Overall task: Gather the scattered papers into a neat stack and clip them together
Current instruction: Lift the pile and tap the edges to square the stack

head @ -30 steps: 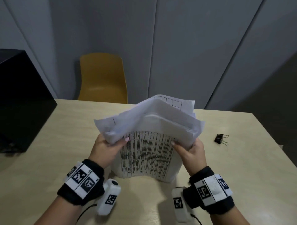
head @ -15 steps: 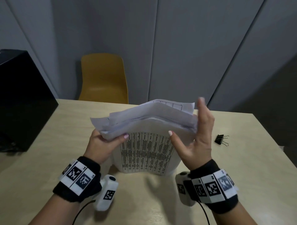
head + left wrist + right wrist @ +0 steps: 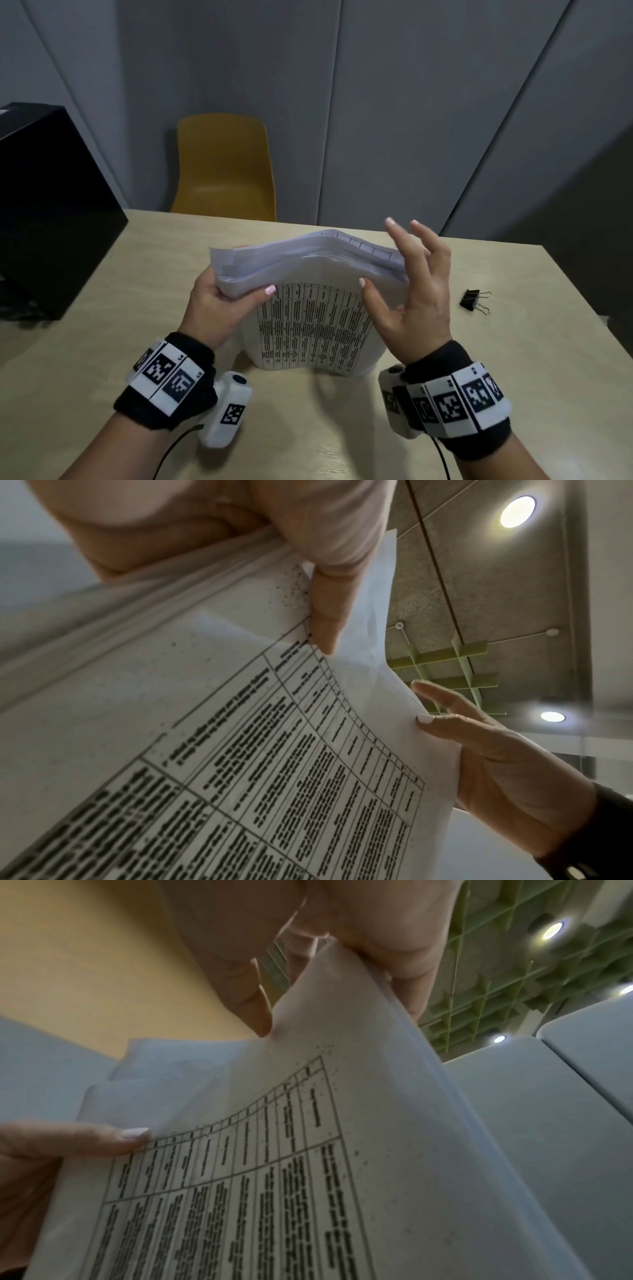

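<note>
The stack of papers [image 3: 310,291] stood on its lower edge on the table [image 3: 102,342], its top bent toward the person, the front sheet showing a printed table of text. The left hand [image 3: 219,305] gripped the upper left corner of the stack, thumb on the front sheet. The right hand [image 3: 414,294] lay spread and flat against the stack's right edge (its fingers straight, the thumb touching the front sheet). A black binder clip [image 3: 474,300] lay on the table, well apart to the right of the stack. Behind the stack stood a yellow chair [image 3: 226,168].
</note>
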{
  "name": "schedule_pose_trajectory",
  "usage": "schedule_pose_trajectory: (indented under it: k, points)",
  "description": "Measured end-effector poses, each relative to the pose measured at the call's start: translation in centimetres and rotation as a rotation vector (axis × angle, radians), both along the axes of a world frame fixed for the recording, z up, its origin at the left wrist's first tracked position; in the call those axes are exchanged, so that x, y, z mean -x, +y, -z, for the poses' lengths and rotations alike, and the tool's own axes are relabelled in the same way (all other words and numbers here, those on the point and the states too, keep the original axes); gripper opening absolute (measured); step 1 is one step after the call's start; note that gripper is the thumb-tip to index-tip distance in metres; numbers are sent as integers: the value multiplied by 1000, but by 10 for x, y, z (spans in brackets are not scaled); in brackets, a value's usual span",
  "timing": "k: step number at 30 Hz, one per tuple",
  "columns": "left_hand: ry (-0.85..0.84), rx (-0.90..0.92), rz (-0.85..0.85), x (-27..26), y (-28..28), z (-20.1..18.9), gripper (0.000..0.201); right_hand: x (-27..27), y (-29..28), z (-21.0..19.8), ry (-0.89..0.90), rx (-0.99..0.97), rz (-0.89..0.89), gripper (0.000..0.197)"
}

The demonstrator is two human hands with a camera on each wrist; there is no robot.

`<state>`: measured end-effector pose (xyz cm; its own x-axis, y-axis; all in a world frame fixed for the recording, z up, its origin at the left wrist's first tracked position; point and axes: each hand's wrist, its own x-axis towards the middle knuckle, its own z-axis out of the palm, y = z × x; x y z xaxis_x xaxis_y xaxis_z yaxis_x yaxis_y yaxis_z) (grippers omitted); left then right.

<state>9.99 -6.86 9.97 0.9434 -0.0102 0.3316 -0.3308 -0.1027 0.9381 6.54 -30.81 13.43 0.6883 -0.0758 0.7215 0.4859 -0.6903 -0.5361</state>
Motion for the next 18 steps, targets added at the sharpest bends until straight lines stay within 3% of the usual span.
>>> schedule_pose_trajectory:
  k: [3,6,9,11,14,16,18]
  points:
    - [-22,-3,-1,3,-3,-4,57,-1,2,2,22,98,2,47]
    - [-9,-1,-7,3,-3,-4,50,-1,1,3,46,74,-5,43]
    - [-38,-32,-94,7,-4,-5,55,0,-3,4,26,-14,-41,62]
    - [-115,-58,-209,11,-8,-6,78,-1,-7,8,71,-151,-64,82]
    - [-404,-327,-342,11,-13,-10,107,-2,-8,19,182,-360,-93,96]
    - [-588,-565,-368,9,-15,-14,101,-2,-8,24,201,-364,-131,96]
    - [-586,-666,-351,8,-16,-19,79,-3,-7,28,198,-314,-146,91]
